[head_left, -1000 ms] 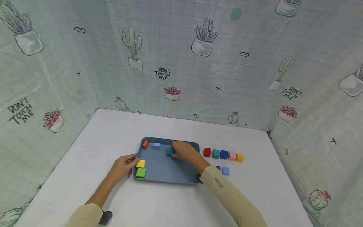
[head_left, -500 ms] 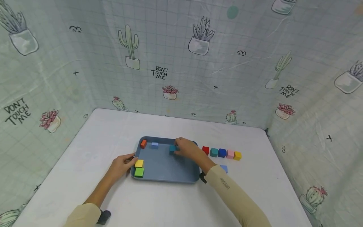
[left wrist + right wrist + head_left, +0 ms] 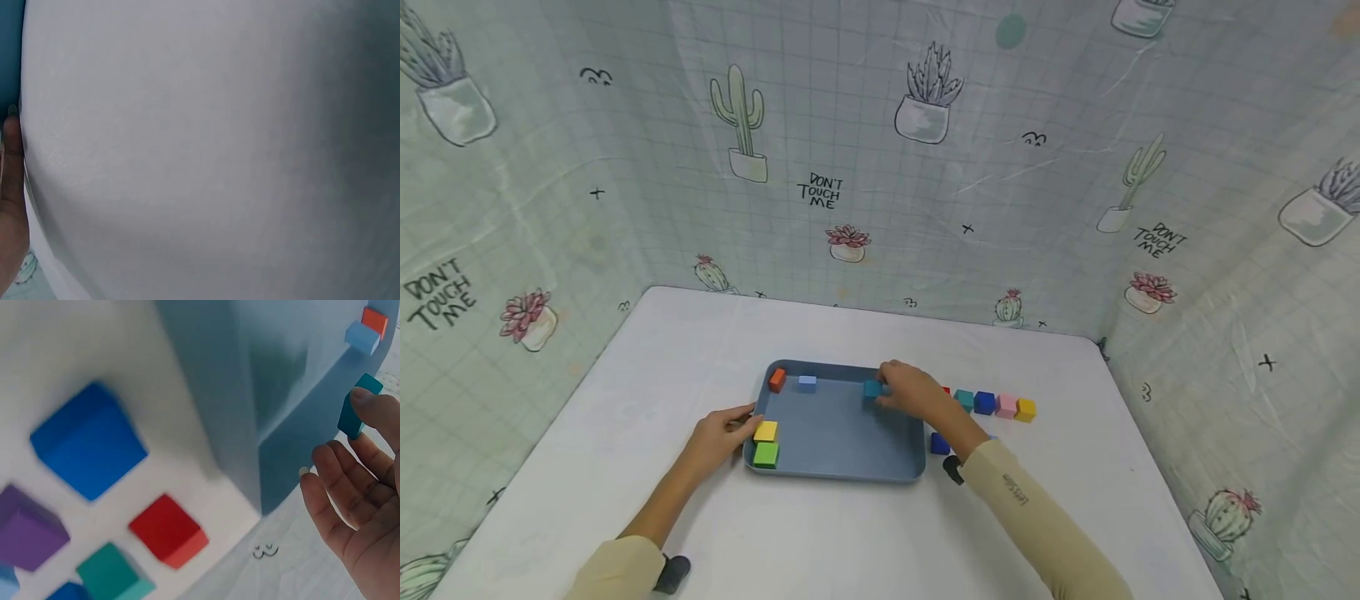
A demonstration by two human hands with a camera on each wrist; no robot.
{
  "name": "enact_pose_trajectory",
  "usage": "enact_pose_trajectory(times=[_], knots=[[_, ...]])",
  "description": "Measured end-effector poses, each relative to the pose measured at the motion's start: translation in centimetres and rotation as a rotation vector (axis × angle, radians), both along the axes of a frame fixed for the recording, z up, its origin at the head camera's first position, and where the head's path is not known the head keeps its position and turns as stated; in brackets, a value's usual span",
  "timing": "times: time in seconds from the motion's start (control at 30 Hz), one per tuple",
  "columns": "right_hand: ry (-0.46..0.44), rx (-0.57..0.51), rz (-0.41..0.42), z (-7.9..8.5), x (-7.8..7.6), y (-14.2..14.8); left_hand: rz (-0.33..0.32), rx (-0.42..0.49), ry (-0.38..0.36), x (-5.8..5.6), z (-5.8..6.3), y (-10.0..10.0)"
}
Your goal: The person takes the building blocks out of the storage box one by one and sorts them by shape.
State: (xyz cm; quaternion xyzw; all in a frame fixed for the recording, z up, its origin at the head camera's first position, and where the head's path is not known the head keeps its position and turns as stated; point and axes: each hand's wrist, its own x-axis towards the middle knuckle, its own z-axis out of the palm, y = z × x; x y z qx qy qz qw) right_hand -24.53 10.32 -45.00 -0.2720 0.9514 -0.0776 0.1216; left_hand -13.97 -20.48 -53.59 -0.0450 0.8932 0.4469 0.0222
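Note:
A teal block (image 3: 872,390) is pinched between the thumb and fingers of my right hand (image 3: 913,393), over the back right part of a blue-grey tray (image 3: 850,478). The right wrist view shows the same teal block (image 3: 358,407) tilted in the fingertips. My left hand (image 3: 718,435) holds the tray's left rim, thumb at the rim beside a yellow block (image 3: 766,431). A green block (image 3: 766,454) lies just in front of the yellow one. Toward the back left of the tray are an orange-red block (image 3: 777,380) and a light blue block (image 3: 807,384).
Right of the tray, a row holds a teal cube (image 3: 964,401), a blue cube (image 3: 984,403), a pink cube (image 3: 1005,406) and a yellow cube (image 3: 1026,409). A red cube (image 3: 169,530) and a purple cube (image 3: 31,528) show in the right wrist view. Another blue cube (image 3: 940,443) sits near the tray's right side.
My right hand has carried the teal block rightward along the tray's back side. The left hand stays at the rim. A blue cube beside the tray has come out from behind the right arm.

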Motion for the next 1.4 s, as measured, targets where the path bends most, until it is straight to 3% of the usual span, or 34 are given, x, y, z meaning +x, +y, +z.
enact_pose_trajectory(times=[0.3, 0.9, 1.07, 1.4], knots=[[0.040, -0.015, 0.004, 1.3, 0.0, 2.1, -0.001, 0.006, 0.003, 0.1, 0.1, -0.1], [-0.007, -0.068, -0.125, 2.0, 0.7, 6.0, 0.002, -0.005, 0.004, 0.3, -0.3, -0.2], [-0.027, -0.096, -0.179, 2.0, 0.6, 7.8, -0.002, 0.016, 0.003, 0.3, -0.2, 0.0], [-0.033, -0.141, -0.171, 1.5, 0.5, 10.7, 0.002, 0.003, 0.005, 0.1, 0.0, 0.2]])
